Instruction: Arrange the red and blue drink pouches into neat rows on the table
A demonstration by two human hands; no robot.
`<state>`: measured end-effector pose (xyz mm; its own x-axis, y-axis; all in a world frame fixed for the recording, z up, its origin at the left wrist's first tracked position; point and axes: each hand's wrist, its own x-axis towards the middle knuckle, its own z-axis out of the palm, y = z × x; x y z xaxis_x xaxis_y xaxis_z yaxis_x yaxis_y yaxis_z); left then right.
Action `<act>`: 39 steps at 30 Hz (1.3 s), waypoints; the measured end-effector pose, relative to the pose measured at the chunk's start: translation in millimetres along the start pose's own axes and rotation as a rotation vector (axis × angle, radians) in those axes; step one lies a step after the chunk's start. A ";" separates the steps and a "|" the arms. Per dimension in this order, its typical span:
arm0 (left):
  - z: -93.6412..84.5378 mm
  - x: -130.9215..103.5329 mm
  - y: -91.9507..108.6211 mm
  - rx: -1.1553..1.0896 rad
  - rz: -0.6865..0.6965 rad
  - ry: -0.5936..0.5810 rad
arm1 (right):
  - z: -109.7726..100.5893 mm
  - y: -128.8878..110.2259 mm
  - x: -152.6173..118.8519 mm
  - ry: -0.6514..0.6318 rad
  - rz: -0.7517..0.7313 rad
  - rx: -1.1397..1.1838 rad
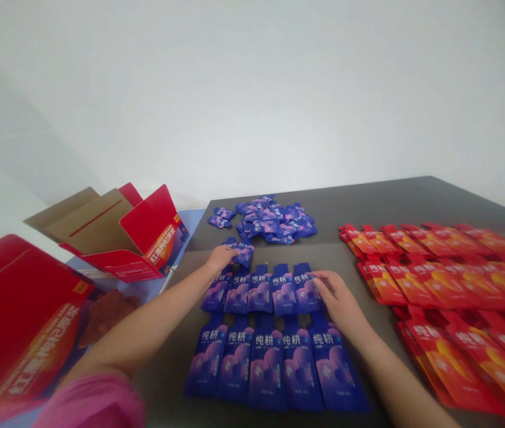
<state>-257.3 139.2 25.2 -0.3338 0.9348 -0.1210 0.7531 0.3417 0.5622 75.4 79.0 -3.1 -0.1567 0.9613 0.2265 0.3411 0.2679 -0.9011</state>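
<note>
The head view takes in a pale wall behind a dark grey table. At the left stand two red boxes with raised flaps: the near box, cut off by the picture edge, and the far box, its brown inside showing. A brown item, too blurred to name, lies by the near box. On the table's right side lie three rows of overlapping red pouches, well apart from the blue ones.

Nearer the middle, the front row holds five blue pouches, necks pointing away from the person. The back row has five more just beyond it. Farther off is a loose blue pile, with a few pouches just left of it.

The left arm, in a pink sleeve, reaches in beside the boxes. The left hand has its fingers together on the left edge of a blue pouch, which lies right of the fingertips, between the back row and the pile. The right hand touches the right edge of the back row's rightmost pouch; whether its fingers pinch that edge, I cannot tell.
</note>
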 end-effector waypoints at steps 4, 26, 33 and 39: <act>-4.6 2.3 7.0 0.184 0.044 -0.058 | 0.4 1.9 1.7 0.008 0.002 0.009; 27.1 116.1 74.6 0.403 0.211 0.004 | 2.1 4.2 3.5 0.032 -0.005 0.017; -3.0 113.6 78.6 0.309 0.375 -0.076 | 1.5 -0.8 1.5 0.035 -0.013 0.018; -63.7 93.8 82.8 0.227 0.471 -0.364 | 2.4 -2.5 0.1 0.011 -0.029 0.022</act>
<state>-262.4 249.0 112.5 0.2467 0.9490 -0.1961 0.8869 -0.1396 0.4403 72.3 78.2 -1.7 -0.1556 0.9539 0.2566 0.3163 0.2942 -0.9019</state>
